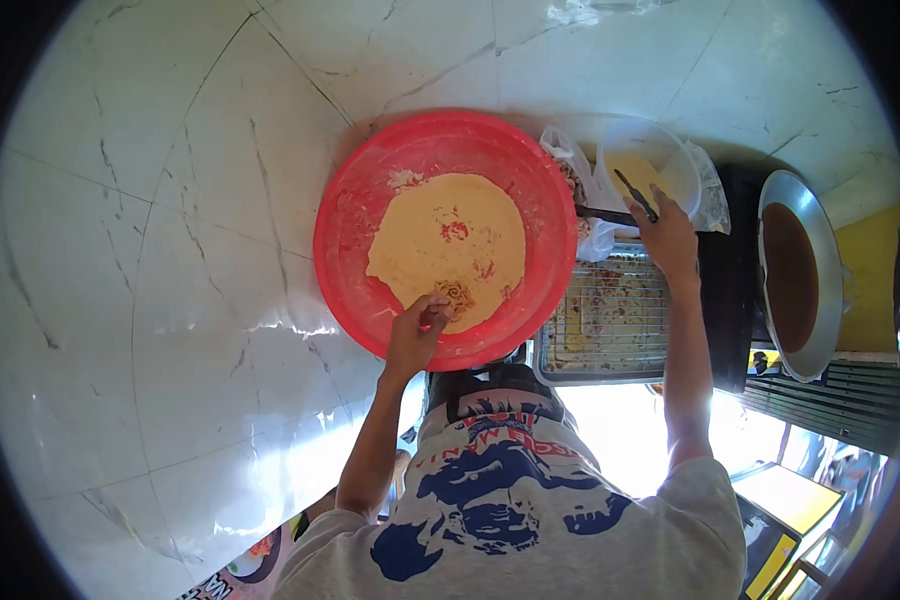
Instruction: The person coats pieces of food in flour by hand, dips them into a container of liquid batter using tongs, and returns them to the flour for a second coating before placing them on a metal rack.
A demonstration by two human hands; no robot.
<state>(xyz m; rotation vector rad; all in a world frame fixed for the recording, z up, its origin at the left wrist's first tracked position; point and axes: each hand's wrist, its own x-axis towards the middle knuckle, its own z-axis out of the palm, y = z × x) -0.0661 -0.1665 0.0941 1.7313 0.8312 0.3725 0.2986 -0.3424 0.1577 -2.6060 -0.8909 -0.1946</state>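
A large red basin (345,200) holds pale yellow flour or powder (410,235). Near its lower edge, my left hand (417,333) is over the powder, fingers pinched together beside a small coated clump (456,296). Whether the fingertips grip anything is too small to tell. On the right, my right hand (667,238) is closed on a dark-handled utensil (607,214), beside a clear tub (660,150) of yellowish contents. The utensil's far end is hard to make out.
Right of the basin, a wire rack over a metal tray (610,310) carries crumbs. Plastic bags (567,155) lie behind it. Farther right stands a wide metal pan (830,270) of brown liquid. A marble-patterned surface (200,230) extends left.
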